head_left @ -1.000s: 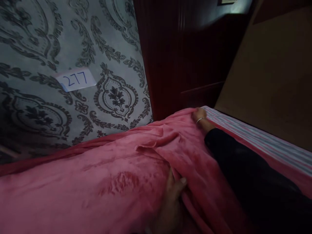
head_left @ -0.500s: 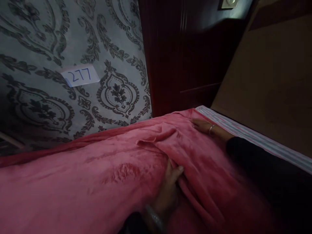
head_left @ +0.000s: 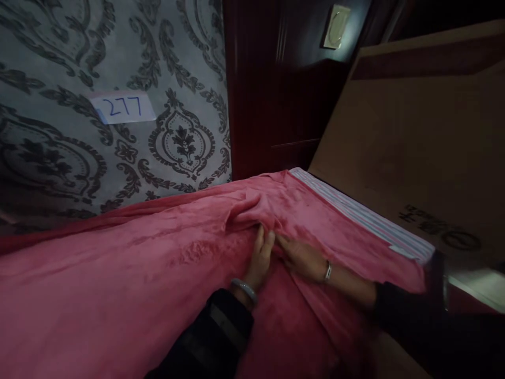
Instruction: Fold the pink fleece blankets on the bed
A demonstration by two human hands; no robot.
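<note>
A pink plush blanket (head_left: 130, 273) covers the bed, with a raised, folded ridge near its middle. My left hand (head_left: 260, 258), with a pale bangle at the wrist, is closed on the blanket at the lower edge of that ridge. Right beside it, my right hand (head_left: 305, 259) grips the same fold; its fingertips are partly hidden in the cloth. A long crease runs from the hands toward the bottom of the view. Along the bed's right edge, a striped mattress (head_left: 355, 208) shows from under the blanket.
Patterned wallpaper (head_left: 181, 139) with a paper marked 277 (head_left: 125, 107) borders the bed's far side. Dark red wood panelling (head_left: 268, 95) bears a light switch (head_left: 336, 27). A large cardboard sheet or box (head_left: 418, 126) leans at the right.
My right hand has come back from the blanket's far right edge to the fold beside my left hand. My left hand has moved slightly up along the fold. The view has turned right.
</note>
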